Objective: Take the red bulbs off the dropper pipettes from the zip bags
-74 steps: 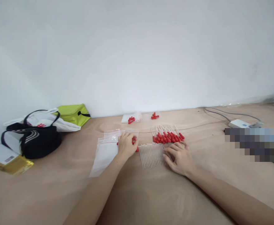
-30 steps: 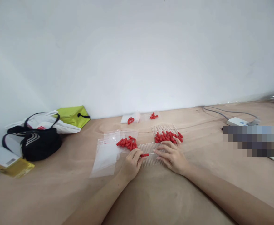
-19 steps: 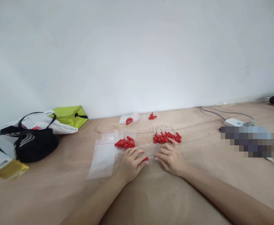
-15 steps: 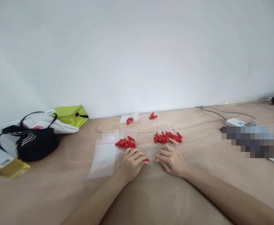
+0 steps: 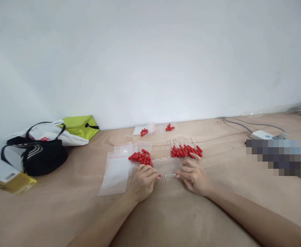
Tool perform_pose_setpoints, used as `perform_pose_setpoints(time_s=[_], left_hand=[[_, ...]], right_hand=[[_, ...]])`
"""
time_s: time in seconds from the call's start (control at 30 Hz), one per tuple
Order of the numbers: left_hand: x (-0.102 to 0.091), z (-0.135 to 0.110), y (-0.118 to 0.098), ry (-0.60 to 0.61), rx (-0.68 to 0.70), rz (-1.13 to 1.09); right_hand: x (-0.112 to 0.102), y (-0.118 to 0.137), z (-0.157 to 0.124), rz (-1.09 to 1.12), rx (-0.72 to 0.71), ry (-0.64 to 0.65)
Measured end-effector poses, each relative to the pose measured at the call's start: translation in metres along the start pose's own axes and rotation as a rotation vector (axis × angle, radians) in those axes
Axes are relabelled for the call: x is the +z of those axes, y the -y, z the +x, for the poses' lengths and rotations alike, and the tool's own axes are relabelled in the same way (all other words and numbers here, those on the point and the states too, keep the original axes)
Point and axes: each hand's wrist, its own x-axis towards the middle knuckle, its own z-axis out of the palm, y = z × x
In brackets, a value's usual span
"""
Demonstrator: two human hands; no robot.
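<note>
My left hand (image 5: 142, 183) is closed, with a small red rubber cap (image 5: 159, 175) pinched at its fingertips. Between the thumb and fingers of my right hand (image 5: 194, 176) is a thin pale stick (image 5: 170, 175), pointing left toward the cap, with a gap between them. Both hands rest over a row of thin pale sticks (image 5: 166, 166) lying side by side. Loose red caps (image 5: 141, 156) form a pile just beyond my left hand. Beyond my right hand lie several sticks with red ends (image 5: 186, 151), fanned out, their red ends toward me.
Clear zip bags (image 5: 113, 176) lie flat on the wooden table (image 5: 75, 206), left of my hands. Near the wall are two small groups of red caps (image 5: 144, 132) on bags. A black bag (image 5: 44, 159) and green bag (image 5: 80, 127) stand left; a power strip (image 5: 262, 134) is right.
My right hand has shifted right with its stick, opening a gap from the red cap. Less of the cap shows at my left fingertips. The whole view has drifted slightly.
</note>
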Motion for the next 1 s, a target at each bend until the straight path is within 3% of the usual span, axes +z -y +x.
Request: perform_pose_setpoints(time_s=[0.13, 0.3, 0.43, 0.57, 0.67, 0.8, 0.9, 1.0], left_hand=[[-0.004, -0.015, 0.02, -0.166, -0.145, -0.081], [-0.002, -0.01, 0.025, -0.27, -0.299, -0.061], [-0.002, 0.009, 0.031, -0.213, -0.446, -0.036], [-0.003, 0.03, 0.042, -0.048, -0.585, 0.064], [-0.001, 0.04, 0.045, 0.034, -0.584, 0.106], [-0.001, 0.044, 0.042, 0.034, -0.574, 0.125], [-0.002, 0.046, 0.031, -0.021, -0.529, 0.131], [0.003, 0.054, 0.015, -0.003, -0.462, 0.088]], right_hand=[[-0.005, -0.016, -0.007, -0.069, 0.151, -0.054], [-0.002, -0.019, -0.009, -0.094, 0.235, -0.139], [-0.002, -0.017, -0.008, -0.099, 0.276, -0.222], [-0.001, -0.019, -0.008, -0.127, 0.289, -0.27], [0.0, -0.019, -0.008, -0.117, 0.277, -0.226], [-0.001, -0.014, -0.006, -0.097, 0.245, -0.133], [-0.005, -0.01, -0.005, -0.083, 0.235, -0.035], [-0.009, -0.008, -0.005, -0.073, 0.23, 0.033]])
